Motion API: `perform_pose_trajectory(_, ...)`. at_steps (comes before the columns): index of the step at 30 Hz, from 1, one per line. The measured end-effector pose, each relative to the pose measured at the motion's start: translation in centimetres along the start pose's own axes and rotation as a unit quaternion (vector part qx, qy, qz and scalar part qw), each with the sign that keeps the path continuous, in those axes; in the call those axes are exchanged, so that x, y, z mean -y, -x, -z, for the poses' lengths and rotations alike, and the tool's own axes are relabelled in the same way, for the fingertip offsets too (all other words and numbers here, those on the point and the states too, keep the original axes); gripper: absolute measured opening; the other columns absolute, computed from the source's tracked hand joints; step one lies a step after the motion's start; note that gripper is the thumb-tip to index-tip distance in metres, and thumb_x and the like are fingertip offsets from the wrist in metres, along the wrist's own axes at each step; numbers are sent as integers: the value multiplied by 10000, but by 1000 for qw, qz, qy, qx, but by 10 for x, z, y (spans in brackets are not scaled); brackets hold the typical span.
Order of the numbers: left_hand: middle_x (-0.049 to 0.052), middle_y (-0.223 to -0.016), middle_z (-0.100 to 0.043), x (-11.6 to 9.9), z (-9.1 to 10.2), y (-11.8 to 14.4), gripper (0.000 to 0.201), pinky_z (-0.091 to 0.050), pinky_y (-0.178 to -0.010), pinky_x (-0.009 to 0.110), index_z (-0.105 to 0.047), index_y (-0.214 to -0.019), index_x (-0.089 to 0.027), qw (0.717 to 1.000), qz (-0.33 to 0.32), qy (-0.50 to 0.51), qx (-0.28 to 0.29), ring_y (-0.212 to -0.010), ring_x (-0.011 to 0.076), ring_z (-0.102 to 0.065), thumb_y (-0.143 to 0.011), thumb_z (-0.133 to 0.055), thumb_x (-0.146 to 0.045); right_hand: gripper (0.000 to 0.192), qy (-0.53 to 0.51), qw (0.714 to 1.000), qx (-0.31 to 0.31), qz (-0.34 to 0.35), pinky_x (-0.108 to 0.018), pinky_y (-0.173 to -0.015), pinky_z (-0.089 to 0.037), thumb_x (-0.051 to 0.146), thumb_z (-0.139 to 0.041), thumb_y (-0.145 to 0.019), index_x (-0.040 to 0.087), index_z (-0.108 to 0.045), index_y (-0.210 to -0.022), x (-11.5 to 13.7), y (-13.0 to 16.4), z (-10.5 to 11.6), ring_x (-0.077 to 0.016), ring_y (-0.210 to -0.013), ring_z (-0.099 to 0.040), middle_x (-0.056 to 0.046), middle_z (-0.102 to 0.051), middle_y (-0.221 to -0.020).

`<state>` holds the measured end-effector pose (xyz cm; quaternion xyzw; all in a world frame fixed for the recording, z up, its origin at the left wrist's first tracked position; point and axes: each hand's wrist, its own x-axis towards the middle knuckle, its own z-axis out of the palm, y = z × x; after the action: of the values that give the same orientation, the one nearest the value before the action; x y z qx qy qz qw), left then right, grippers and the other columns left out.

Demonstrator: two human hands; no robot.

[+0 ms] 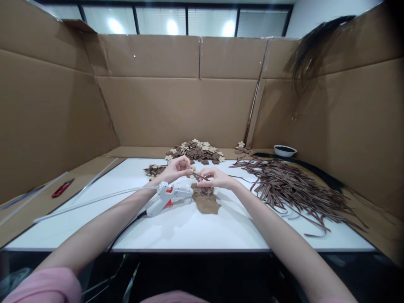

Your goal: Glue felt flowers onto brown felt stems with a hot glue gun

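Note:
Over the middle of the white table, my left hand (pixel 178 169) is closed, its fingertips at a small pale flower-shaped piece (pixel 193 170). Close beside it, my right hand (pixel 216 178) pinches a thin brown strip (pixel 201 176), whose other end reaches the flower piece. Whether the two are joined I cannot tell. Below my hands a white glue gun (pixel 170 197) with an orange trigger lies with its nozzle toward a brown scrap (pixel 206 203) smeared with shiny glue. A long clear glue stick (pixel 94 203) sticks out from the gun's back.
Brown and pale flower pieces (pixel 198 150) are heaped at the back, with a smaller pile (pixel 153 170) by my left wrist. Brown strips (pixel 290 189) spread at right, near a white bowl (pixel 285 151). A red cutter (pixel 62 188) lies left. Cardboard walls (pixel 176 109) surround the table.

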<state>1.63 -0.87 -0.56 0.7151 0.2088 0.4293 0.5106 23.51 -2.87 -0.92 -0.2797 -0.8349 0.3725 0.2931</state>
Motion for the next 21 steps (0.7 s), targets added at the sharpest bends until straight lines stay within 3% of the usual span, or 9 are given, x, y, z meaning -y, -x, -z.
perform_pose_trajectory(11, -23, -715, -583, -1, -3, 1, 361, -469, -625, 225, -473, -803, -149, 1000, 7, -1, -4, -643, 94, -571, -701, -784, -300, 331, -4, 998, -46, -41, -263, -699, -460, 479, -659, -744, 156, -631, -806, 1, -2, -5, -154, -779, -560, -30, -610, -828)
perform_pose_trajectory(21, -18, -706, -590, -5, -7, 1, 360, -444, -617, 204, -479, -799, -145, 1000, 12, -9, 14, -659, 93, -571, -696, -790, -295, 373, 4, 993, -101, -57, -247, -633, -425, 506, -663, -723, 158, -540, -666, 0, -6, -19, -121, -649, -507, 15, -525, -672)
